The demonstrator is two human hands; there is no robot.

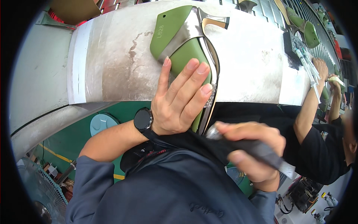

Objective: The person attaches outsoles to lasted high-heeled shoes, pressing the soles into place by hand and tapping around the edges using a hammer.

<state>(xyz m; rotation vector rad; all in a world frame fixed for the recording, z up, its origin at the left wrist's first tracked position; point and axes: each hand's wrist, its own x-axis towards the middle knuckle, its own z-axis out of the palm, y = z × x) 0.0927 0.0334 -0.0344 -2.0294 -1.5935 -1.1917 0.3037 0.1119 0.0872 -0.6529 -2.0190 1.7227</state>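
A silver high-heeled shoe point(192, 28) lies on its side on the white work surface, fitted over a green shoe last point(169, 35). Its heel points to the far right and its toe reaches over the near edge. My left hand point(181, 99) rests flat across the last and the shoe's upper, fingers stretched out and slightly apart. Glittery material shows on the shoe beside my fingertips. Close to the toe, my right hand point(257, 149) is wrapped round a dark grey-handled tool point(257, 150), smeared by motion, with a shiny end toward the shoe. Its exact kind is unclear.
The pale work surface point(246, 63) has brown stains. Right of it, a black box point(292, 46) holds syringes point(307, 61), near a co-worker's arm point(311, 97). Another green last point(307, 31) lies at the far right. A fan point(39, 190) stands lower left.
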